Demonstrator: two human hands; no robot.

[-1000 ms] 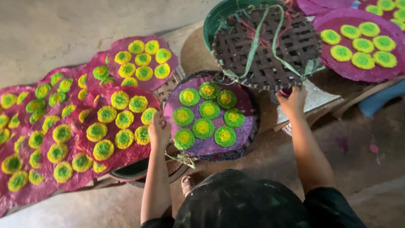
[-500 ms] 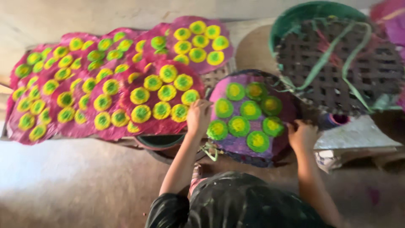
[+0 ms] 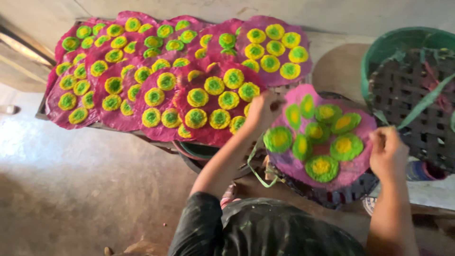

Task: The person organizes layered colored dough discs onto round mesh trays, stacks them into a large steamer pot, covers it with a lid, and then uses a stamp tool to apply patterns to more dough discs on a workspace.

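Observation:
A round pink sheet (image 3: 351,170) dotted with green-and-yellow rosettes lies on a dark woven tray (image 3: 348,193) in front of me. My left hand (image 3: 261,110) pinches the sheet's far-left edge, which is lifted off the tray. My right hand (image 3: 387,150) grips the sheet's right edge with closed fingers. Both forearms reach out over my dark shirt (image 3: 265,230).
Several more pink rosette sheets (image 3: 166,80) overlap on a low rack to the left. A green basin (image 3: 379,52) holding a dark lattice mat (image 3: 417,104) with green straps stands at the right. A bowl (image 3: 199,154) sits under the rack. Bare concrete floor (image 3: 80,189) spreads at lower left.
The view has swung right and closer. Both hands moved onto the pink sheet's edges, and its far-left edge has come up off the woven tray.

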